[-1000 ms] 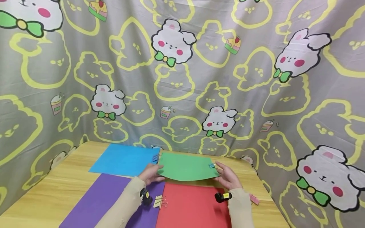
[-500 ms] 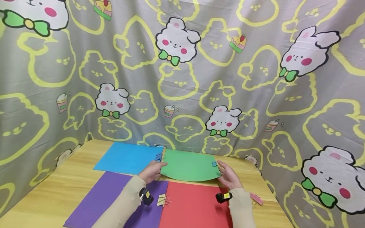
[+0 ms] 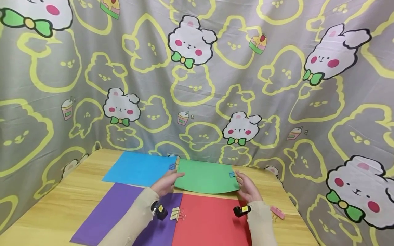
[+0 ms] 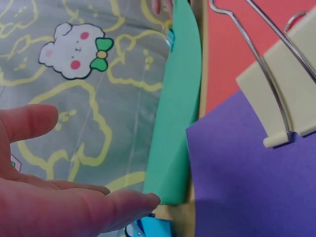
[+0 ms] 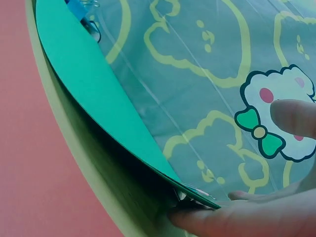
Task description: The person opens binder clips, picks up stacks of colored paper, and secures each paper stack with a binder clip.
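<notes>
A green sheet (image 3: pixel 206 176) bows at its near edge, with a dark gap under it in the right wrist view. My left hand (image 3: pixel 166 182) is at its left side, thumb overlapping it in the head view. In the left wrist view the thumb (image 4: pixel 34 121) stands apart from the extended fingers, whose tips reach the green corner. My right hand (image 3: pixel 248 187) is at the right side; a fingertip (image 5: pixel 192 219) lies under the corner, thumb (image 5: pixel 296 116) raised. Blue binder clips sit near the sheet's left side (image 3: pixel 173 166) and right side (image 3: pixel 232 174).
A blue sheet (image 3: pixel 141 167) lies at the back left, a purple one (image 3: pixel 107 212) in front and a red one (image 3: pixel 212 218) beside it. A cream binder clip (image 3: pixel 175 214) sits where purple and red meet. A pink clip (image 3: pixel 278 212) lies on the wooden table (image 3: pixel 43 208) at right.
The head view has shifted slightly. My left hand has moved a little back and inward along the green sheet's left side. My right hand stays at the right side.
</notes>
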A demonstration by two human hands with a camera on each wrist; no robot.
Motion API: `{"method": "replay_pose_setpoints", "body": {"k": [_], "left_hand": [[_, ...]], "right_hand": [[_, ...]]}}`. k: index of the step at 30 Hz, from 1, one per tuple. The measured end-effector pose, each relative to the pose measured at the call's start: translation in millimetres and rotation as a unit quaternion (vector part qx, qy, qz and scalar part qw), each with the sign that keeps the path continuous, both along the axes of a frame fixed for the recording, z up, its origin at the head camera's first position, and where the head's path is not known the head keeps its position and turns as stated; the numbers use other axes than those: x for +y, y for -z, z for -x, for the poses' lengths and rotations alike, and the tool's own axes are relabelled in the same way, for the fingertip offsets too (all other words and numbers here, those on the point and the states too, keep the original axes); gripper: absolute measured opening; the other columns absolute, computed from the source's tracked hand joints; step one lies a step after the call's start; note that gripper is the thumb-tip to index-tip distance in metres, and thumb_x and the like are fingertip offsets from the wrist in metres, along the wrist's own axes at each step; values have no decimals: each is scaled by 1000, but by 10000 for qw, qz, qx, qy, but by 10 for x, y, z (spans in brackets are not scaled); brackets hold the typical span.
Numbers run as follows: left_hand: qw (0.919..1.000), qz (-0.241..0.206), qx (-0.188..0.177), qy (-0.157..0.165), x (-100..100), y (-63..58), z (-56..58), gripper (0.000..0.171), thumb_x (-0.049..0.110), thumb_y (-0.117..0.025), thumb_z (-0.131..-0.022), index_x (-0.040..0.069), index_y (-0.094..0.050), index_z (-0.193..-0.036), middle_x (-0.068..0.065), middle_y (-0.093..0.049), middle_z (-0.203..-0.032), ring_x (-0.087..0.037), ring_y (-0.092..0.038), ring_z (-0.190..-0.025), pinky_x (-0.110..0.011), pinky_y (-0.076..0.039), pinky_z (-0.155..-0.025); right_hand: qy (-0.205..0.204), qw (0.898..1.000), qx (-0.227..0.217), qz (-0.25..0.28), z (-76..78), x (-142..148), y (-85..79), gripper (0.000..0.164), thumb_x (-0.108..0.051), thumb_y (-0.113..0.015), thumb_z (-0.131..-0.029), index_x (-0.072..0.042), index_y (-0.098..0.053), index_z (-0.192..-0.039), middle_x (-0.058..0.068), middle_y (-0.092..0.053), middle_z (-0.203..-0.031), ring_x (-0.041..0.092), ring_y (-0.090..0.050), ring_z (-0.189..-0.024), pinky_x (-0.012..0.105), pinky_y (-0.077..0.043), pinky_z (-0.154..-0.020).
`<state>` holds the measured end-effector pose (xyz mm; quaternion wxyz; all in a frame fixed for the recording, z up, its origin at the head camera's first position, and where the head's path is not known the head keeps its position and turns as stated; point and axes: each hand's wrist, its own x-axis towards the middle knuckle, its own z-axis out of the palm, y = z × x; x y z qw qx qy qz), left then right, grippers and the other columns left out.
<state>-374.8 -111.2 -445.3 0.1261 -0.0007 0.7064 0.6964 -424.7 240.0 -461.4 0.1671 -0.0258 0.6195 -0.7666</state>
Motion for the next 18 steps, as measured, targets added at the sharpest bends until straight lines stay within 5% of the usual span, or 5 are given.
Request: {"method": "replay_pose_setpoints", "body": {"k": [7,13,18], "left_hand": [[9990,265,350,55,-44,-80,-72,71,27,-55,-107,-2,-21,-162,-29,-14,-170,-54,-15,-155,-66,-20,-126],[9925,892,829,104,-54,-97,-197,49,27,-58,-106,2,-51,-148,-24,-50,-152,-49,-46,-141,-65,-40,-115],[9827,1402,1207,103,-20,-95,-277,36,24,-60,-105,5,-62,-136,-17,-62,-137,-40,-57,-130,-59,-49,-106]], "right_hand": [[291,9993,85,-210,-37,24,-77,85,-31,-38,-113,-3,29,-158,34,21,-165,51,22,-154,69,16,-123],[650,9974,290,-96,-106,80,-204,84,-28,-40,-112,1,24,-159,34,17,-167,52,15,-156,58,8,-130],[917,9944,530,0,-206,147,-375,77,-28,-40,-113,0,12,-163,28,8,-171,51,5,-159,55,2,-133]]}}
